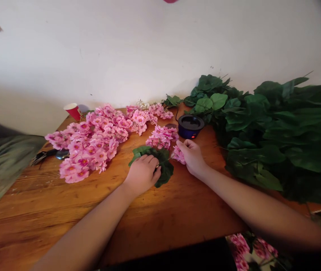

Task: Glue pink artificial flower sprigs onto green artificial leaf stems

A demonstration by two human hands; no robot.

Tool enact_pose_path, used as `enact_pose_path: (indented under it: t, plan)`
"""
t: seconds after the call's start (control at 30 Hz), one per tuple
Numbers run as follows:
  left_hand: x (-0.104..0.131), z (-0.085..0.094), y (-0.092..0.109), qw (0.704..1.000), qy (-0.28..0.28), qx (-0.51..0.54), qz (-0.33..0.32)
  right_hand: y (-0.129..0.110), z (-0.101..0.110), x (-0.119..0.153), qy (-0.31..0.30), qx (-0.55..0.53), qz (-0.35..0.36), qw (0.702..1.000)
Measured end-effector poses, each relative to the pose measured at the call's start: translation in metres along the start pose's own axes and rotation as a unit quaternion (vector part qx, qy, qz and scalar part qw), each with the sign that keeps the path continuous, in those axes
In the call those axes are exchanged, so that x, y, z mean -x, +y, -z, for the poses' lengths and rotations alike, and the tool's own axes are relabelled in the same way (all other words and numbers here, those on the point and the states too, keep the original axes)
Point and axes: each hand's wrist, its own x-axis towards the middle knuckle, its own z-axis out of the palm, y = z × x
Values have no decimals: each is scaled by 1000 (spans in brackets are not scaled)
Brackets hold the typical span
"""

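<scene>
My left hand [144,172] is closed on a small bunch of green leaves [164,174] low over the middle of the wooden table. To its right, my right hand [191,156] is pinched on a small pink flower sprig [178,154], whose blossoms show left of the fingers. A cluster of pink flowers [162,137] lies just behind both hands. Close behind my right hand stands a dark blue round pot [190,127] with a lit red light on its front; its inside looks dark.
A large heap of pink flowers [92,145] covers the table's [72,203] left side, with a red paper cup [73,111] behind it. Green leaves [285,131] are piled high on the right. More pink flowers [239,246] show below the front edge.
</scene>
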Motion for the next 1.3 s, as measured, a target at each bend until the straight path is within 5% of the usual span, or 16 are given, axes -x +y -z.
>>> enact_pose_path:
  t: [0.57,0.73,0.83,0.93,1.07,1.3]
  plan:
    - [-1,1,0,1000,-14,2,1,7,1,0,9,62,31,998]
    - [-1,2,-1,999,-16,33,9,-1,7,0,-34,143,35,988]
    - [0,2,-2,999,-15,31,7,-13,16,3,-98,266,105,953]
    - [1,2,-2,1000,-15,9,-4,-30,25,4,-207,379,195,881]
    - [2,2,-2,1000,-19,-9,-11,-46,35,-1,-311,469,206,801]
    - [2,3,-2,999,-26,-10,-16,-41,34,-13,-360,499,224,756]
